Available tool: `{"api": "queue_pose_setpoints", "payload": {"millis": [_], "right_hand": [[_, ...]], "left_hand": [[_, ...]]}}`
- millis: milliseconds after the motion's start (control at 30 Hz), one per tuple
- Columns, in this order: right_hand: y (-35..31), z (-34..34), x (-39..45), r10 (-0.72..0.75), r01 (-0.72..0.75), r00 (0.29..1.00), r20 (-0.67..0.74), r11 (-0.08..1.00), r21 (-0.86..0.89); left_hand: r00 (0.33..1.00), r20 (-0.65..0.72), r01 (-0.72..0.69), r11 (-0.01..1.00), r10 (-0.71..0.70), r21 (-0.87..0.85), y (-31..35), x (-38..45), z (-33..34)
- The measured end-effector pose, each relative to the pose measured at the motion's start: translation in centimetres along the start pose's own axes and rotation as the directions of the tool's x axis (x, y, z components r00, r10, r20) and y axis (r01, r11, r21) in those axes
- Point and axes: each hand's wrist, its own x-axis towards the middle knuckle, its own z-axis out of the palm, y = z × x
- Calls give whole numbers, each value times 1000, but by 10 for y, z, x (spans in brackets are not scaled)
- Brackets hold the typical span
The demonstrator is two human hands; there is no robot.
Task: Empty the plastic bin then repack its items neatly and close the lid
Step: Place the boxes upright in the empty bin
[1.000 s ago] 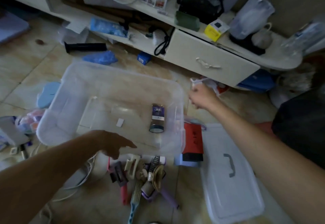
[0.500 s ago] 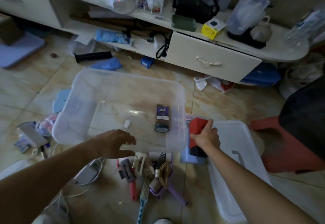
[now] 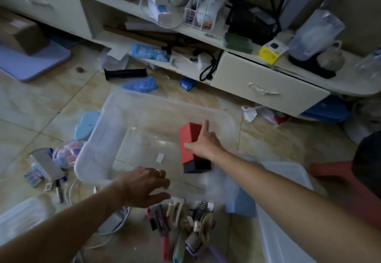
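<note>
While the plastic bin [image 3: 97,155] stands open on the floor, nearly empty, repacking is judged to be under way. The lid [image 3: 288,231] lies flat just beside it, at the right. The right hand [image 3: 203,144] is clamped around a red-and-black box [image 3: 190,145], held inside the bin over its right half. The left hand [image 3: 144,187] hovers at the near rim, fingers spread, holding nothing. Next move: seat the box flat against a wall, then collect the combs and brushes [image 3: 185,225] on the floor.
</note>
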Motion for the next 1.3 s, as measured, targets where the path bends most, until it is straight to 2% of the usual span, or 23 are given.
{"api": "queue_pose_setpoints", "payload": {"millis": [67,200,333,433,500,567,667,800,967,1033,1100,1133,1200,1233,1300], "right_hand": [[-4,35,15,-19,24,998,61,996,-80],[0,85,39,-121,129,991,49,961,-244],[0,112,58,-101,82,995,-23,905,-417],[-2,126,51,-206,151,978,-13,759,-633],[-1,136,44,-273,245,958,84,634,-733],[3,144,40,-265,291,948,174,511,-809],[6,142,38,-256,251,956,144,457,-853],[12,130,50,-263,180,963,57,471,-864],[14,115,55,-214,256,961,175,455,-853],[9,93,46,-167,312,949,266,599,-737],[0,53,36,-233,370,923,306,756,-540],[-2,28,31,-322,412,909,264,785,-463],[3,-27,16,-482,468,875,41,821,-329],[14,-52,9,-506,470,857,-98,845,-254],[51,-87,-3,-438,402,822,-365,899,-174]], "left_hand": [[1000,-6,-21,1000,21,-2,0,0,0],[999,-21,-28,999,27,-29,-2,1,-2],[997,-64,-36,998,33,-56,-6,1,-2],[989,-137,-48,999,49,9,-9,1,0],[990,-132,-55,998,53,-12,-10,2,2],[992,-115,-64,996,57,-58,-11,3,4],[992,-112,-60,994,50,-92,-9,4,4],[993,-117,-36,994,24,-99,-8,5,2],[1000,-20,-3,991,0,-134,-8,8,2],[1000,-19,-7,992,5,-122,-10,7,3],[1000,-30,-8,993,5,-121,-9,6,4],[999,-37,-8,993,4,-118,-8,6,3],[998,-58,-17,993,10,-119,-6,5,1],[998,-59,-19,992,11,-124,-5,5,0],[998,-62,-30,991,22,-131,-4,6,-1]]}}
